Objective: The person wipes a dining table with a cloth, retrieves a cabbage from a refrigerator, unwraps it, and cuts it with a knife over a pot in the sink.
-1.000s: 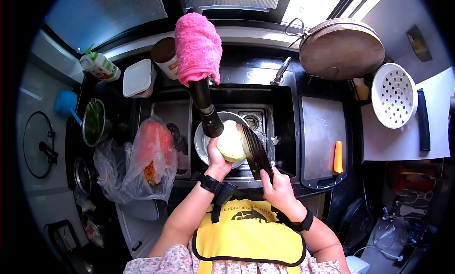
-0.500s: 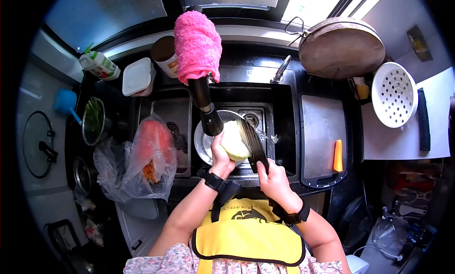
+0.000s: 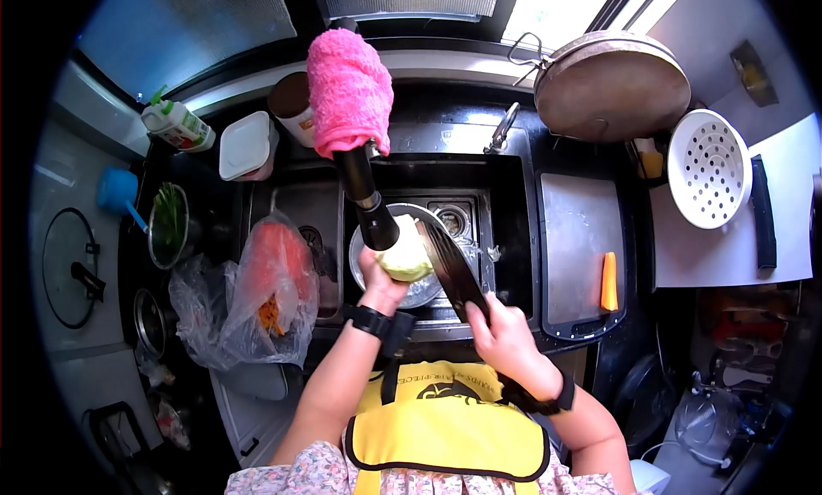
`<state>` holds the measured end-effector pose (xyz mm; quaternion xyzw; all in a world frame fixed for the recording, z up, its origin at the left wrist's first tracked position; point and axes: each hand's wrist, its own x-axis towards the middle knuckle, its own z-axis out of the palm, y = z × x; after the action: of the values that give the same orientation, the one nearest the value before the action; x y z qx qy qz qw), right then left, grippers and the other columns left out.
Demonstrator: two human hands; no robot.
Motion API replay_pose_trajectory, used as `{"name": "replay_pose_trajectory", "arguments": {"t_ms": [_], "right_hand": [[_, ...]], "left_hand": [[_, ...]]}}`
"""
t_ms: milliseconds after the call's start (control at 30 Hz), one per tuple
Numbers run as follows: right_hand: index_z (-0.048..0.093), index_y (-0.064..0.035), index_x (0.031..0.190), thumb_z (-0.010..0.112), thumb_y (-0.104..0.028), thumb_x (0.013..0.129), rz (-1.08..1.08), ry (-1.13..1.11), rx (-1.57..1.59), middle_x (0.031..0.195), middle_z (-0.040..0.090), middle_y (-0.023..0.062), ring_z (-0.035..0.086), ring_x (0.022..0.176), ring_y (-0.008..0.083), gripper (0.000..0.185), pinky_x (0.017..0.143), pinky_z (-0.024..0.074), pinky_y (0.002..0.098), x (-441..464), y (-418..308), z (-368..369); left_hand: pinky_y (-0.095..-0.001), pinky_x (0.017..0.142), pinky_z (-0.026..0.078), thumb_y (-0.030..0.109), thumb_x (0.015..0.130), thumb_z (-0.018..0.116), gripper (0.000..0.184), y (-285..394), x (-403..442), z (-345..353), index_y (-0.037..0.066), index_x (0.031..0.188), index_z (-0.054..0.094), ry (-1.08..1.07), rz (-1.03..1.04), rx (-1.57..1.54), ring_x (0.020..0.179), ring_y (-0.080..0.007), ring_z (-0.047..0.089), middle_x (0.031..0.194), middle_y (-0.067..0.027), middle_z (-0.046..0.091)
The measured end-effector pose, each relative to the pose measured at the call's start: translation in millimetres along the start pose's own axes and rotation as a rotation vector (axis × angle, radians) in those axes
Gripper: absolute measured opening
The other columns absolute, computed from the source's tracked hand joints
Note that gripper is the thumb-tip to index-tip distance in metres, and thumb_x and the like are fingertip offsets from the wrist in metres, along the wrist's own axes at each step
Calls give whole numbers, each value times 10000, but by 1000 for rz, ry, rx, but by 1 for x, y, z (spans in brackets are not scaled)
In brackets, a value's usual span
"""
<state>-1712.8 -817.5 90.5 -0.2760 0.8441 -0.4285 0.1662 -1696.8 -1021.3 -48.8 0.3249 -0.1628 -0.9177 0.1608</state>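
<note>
My left hand (image 3: 382, 283) is wrapped round a pale green cabbage (image 3: 408, 253), lifting it over a metal bowl (image 3: 354, 257) in the right sink basin (image 3: 509, 229). In my right hand (image 3: 507, 339) is the handle of a dark-bladed kitchen knife (image 3: 451, 264). Its blade slants up and left, with the tip end at the cabbage's right side; whether they touch, I cannot tell. The black faucet spout (image 3: 374, 219) hangs just above the cabbage and covers part of it. Most of the bowl's inside is hidden.
A clear plastic bag (image 3: 274, 281) with red and orange contents lies across the left basin. Right of the sink, a carrot (image 3: 609, 281) rests on a cutting board (image 3: 575, 229). A pink cloth (image 3: 349, 88) wraps the faucet. A white colander (image 3: 709, 169) stands far right.
My left hand and the cabbage have moved a little left and away from the knife. My right hand has shifted slightly right and down, with the knife still in it.
</note>
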Motion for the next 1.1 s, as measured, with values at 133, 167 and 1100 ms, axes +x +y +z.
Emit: {"name": "replay_pose_trajectory", "arguments": {"t_ms": [133, 167, 1100], "right_hand": [[596, 4, 870, 569, -164, 906, 153, 36, 133, 529, 532, 115, 521, 422, 178, 174, 434, 392, 315, -7, -8, -33], [594, 9, 870, 560, -164, 915, 260, 4, 238, 528, 523, 96, 483, 431, 142, 182, 437, 379, 298, -9, 4, -33], [463, -62, 757, 472, -326, 967, 699, -240, 779, 512, 403, -15, 445, 384, 101, 337, 377, 394, 274, -13, 25, -43]], "left_hand": [[-440, 977, 434, 369, 881, 389, 527, 33, -21, 10, -20, 1215, 510, -159, -182, -123, 1093, -308, 573, 1187, -172, 580], [-440, 985, 426, 379, 873, 415, 544, 34, -26, 9, -16, 1238, 496, -172, -231, -141, 1117, -310, 559, 1208, -168, 572], [-493, 950, 436, 382, 892, 482, 517, 1, -43, 27, 10, 1250, 510, -200, -464, -83, 1058, -332, 591, 1177, -156, 601]]}}
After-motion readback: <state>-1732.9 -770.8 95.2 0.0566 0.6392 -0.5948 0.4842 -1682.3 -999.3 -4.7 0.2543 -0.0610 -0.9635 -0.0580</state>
